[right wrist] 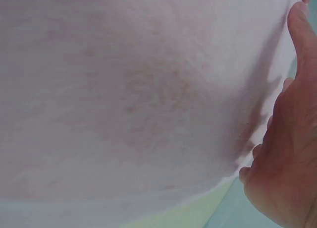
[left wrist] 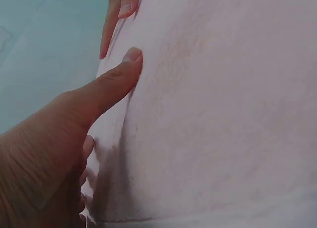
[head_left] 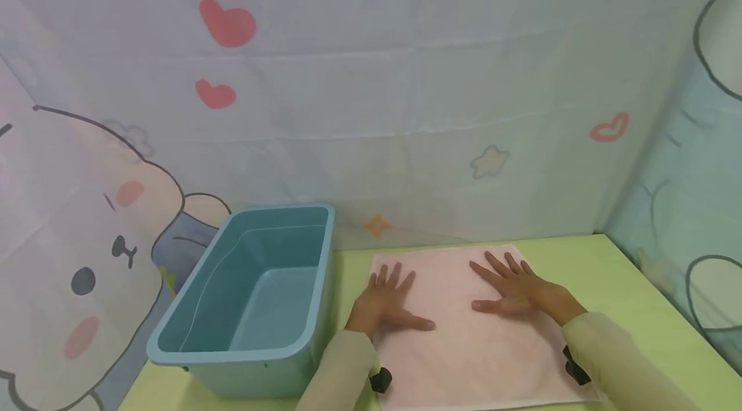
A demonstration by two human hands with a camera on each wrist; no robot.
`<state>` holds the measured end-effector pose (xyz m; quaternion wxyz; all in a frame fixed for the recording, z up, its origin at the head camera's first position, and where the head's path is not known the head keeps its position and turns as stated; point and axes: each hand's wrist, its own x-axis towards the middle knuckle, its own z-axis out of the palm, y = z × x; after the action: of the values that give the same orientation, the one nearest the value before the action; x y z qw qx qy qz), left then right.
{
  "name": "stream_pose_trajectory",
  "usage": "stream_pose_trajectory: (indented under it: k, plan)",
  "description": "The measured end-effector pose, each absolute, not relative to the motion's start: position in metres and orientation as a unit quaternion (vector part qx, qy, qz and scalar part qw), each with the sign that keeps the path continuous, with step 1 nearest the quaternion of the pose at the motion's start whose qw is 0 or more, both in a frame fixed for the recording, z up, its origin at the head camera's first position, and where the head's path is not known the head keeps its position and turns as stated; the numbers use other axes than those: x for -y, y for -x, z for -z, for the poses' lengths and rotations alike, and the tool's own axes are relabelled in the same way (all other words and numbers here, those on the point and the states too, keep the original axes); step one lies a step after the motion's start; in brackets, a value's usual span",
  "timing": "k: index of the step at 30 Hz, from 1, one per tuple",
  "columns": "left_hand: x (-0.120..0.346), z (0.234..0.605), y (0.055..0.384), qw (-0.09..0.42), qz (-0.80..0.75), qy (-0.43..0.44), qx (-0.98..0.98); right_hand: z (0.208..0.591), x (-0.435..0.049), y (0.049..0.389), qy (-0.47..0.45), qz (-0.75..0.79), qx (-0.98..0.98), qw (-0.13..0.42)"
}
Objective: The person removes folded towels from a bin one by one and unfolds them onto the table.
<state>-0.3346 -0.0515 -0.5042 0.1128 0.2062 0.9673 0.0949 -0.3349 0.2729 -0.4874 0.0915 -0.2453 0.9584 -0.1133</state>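
Note:
A pale pink cloth (head_left: 458,359) with a lighter border lies spread flat on the table. My left hand (head_left: 385,301) rests on its left side, fingers spread and thumb pointing right. Over on the upper right part, my right hand (head_left: 516,288) lies with fingers splayed and thumb pointing left. In the left wrist view the left thumb (left wrist: 111,86) extends over the cloth (left wrist: 213,114), whose pile looks faintly mottled. The right wrist view has the right hand (right wrist: 287,139) at the edge of the frame beside the cloth (right wrist: 124,89). Neither hand grips anything.
A blue-green plastic tub (head_left: 284,308) with nothing visible inside stands left of the cloth, close to the left forearm. The yellow-green table (head_left: 643,321) ends at a printed fabric backdrop (head_left: 371,95) behind, with another panel on the right.

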Motion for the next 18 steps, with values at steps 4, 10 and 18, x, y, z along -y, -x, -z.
stream_pose_trajectory:
  k: [4,10,18]
  plan:
    - [0.047,0.486,0.309,0.105,-0.114,-0.235,-0.960,0.483,-0.275,0.318,0.266,0.099,-0.957,0.069]
    - [0.039,0.483,0.267,0.080,-0.067,-0.304,-0.947,0.482,-0.274,0.281,0.294,0.085,-0.951,0.047]
    - [0.040,0.496,0.225,0.077,-0.022,-0.334,-0.939,0.490,-0.280,0.235,0.277,0.108,-0.953,0.053]
